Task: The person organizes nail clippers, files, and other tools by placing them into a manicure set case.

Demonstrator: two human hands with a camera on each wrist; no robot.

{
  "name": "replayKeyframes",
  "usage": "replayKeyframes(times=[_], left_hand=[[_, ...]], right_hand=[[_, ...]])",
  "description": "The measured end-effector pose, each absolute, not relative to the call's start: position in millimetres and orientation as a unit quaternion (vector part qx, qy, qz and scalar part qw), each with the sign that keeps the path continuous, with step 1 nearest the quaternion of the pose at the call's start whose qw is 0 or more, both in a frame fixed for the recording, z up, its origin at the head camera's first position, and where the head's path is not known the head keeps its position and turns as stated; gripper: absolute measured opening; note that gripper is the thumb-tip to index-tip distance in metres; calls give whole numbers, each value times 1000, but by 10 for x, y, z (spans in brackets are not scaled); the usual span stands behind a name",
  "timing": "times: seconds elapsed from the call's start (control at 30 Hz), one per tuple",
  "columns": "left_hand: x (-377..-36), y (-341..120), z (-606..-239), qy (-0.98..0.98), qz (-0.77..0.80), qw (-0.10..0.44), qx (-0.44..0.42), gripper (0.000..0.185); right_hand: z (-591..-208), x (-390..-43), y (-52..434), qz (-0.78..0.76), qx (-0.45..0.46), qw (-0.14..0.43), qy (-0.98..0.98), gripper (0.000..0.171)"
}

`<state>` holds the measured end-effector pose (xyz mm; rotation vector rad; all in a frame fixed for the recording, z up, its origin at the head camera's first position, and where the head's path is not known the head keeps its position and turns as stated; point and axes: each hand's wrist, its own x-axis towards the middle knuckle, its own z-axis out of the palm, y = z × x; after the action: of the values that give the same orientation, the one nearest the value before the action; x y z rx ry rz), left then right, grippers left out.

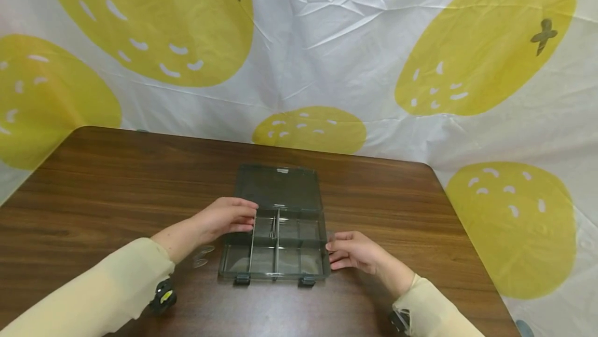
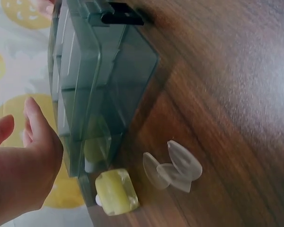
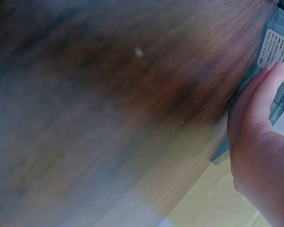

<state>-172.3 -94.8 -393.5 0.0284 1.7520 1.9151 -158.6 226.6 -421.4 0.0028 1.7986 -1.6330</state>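
A dark translucent compartment box point(image 1: 274, 277) lies on the table with its lid point(image 1: 277, 186) folded back away from me. Dividers split its inside into several compartments, and a few thin metallic pieces point(image 1: 273, 227) stand in an upper middle one. My left hand point(image 1: 229, 216) reaches over the upper left compartment, its extended fingertips right at the divider point(image 1: 252, 246). At the box's right wall my right hand point(image 1: 357, 251) rests with fairly straight fingers. The right wrist view shows those fingers beside a white printed label point(image 3: 277, 49) on the box.
Several clear petal-shaped pieces point(image 2: 182, 161) lie on the table left of the box. Close by, a small yellow block in clear casing point(image 2: 114, 191) sits by the box's corner. Two black latches point(image 1: 242, 279) stick out at the front. Behind the wooden table point(image 1: 140, 171) hangs a lemon-print curtain point(image 1: 327, 56).
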Motion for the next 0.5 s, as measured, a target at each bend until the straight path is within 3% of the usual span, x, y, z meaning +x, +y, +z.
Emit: replayKeyframes(times=[0.23, 0.5], left_hand=[[-1766, -1111, -3878, 655, 710, 256, 17, 49], [-1774, -1281, -3826, 675, 701, 232, -9, 48]], right_hand=[[-4204, -1586, 2264, -631, -5, 352, 691, 8], [-4211, -1576, 2265, -628, 2, 348, 696, 41]])
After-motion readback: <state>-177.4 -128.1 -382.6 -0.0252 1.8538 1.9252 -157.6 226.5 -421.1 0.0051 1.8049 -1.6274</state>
